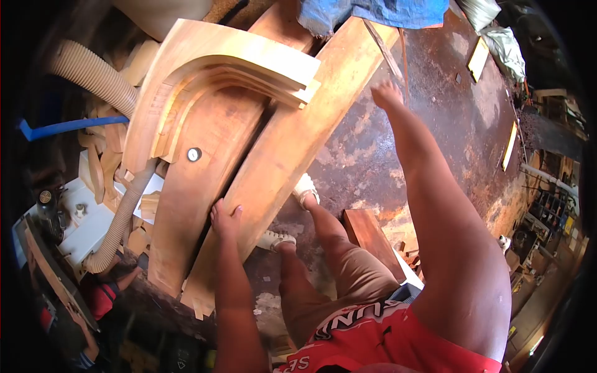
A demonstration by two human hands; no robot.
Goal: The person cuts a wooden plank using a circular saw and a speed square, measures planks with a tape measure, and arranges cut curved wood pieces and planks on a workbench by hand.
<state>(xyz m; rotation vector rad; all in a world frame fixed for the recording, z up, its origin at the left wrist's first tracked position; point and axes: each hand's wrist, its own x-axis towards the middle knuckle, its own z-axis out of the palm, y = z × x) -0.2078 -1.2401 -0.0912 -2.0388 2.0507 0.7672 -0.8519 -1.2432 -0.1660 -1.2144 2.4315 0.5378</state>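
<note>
My left hand rests on the long near plank, at its inner edge, with the fingers spread. My right hand is closed at the lower end of a thin wooden strip, beyond the plank's far edge. The strip slants up from it beside the plank. A curved wooden frame piece with stepped inner edges lies across the planks. The second plank runs alongside the first, a dark gap between them. On it sits a small round white-faced object.
A blue tarp covers the planks' far end. Ribbed hose, a blue bar and wood offcuts crowd the left. A board stands by my leg. Another person's arm shows at lower left. Tools line the right.
</note>
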